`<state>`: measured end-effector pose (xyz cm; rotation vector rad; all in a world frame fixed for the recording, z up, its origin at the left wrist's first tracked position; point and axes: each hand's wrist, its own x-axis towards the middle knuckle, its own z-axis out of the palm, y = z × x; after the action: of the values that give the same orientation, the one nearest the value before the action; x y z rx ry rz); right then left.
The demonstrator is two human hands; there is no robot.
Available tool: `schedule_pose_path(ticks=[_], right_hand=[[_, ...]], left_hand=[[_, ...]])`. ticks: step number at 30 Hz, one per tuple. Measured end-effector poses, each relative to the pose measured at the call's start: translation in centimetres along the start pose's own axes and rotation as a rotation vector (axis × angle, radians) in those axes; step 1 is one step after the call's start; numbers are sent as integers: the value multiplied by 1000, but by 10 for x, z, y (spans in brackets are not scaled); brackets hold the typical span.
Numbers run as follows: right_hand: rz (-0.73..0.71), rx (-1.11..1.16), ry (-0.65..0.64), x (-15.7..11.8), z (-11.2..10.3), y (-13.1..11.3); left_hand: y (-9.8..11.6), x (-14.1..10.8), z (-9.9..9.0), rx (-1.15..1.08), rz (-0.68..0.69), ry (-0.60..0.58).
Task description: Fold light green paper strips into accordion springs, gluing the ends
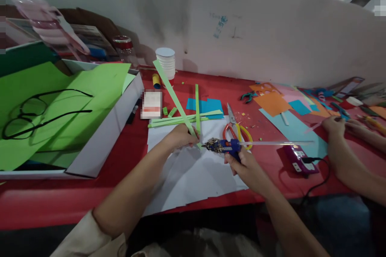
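Observation:
My left hand (183,136) is closed around the lower part of a light green paper strip (172,94), which slants up and to the left. In my right hand (245,162) is a blue glue gun (230,146) with a long clear glue stick out of its back. The gun's nozzle points left, close to the strip's lower end; whether they touch I cannot tell. Beneath both hands lie white paper sheets (193,180). More green strips (181,119) lie just beyond my left hand, and scissors (233,126) with red and yellow handles lie beyond the gun.
A white box (105,140) with green paper and eyeglasses (33,116) stands at left. Stacked paper cups (165,62) stand at the back. At right are a purple power adapter (298,160) with a cord, coloured paper (273,102), and another person's hands (334,126).

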<state>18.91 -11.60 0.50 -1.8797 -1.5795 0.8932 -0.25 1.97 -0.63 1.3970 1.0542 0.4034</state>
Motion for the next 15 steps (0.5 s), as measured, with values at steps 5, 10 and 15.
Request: schedule_pose_path(ticks=[5,10,15], right_hand=[[-27,-93,15,0,0,-5],[-17,-162,6,1,2,-5],[-2,-254,21,1,3,-7]], left_hand=[[-3,2,0,11,17,0],[-7,5,0,40,46,-5],[-7,5,-1,62,33,-3]])
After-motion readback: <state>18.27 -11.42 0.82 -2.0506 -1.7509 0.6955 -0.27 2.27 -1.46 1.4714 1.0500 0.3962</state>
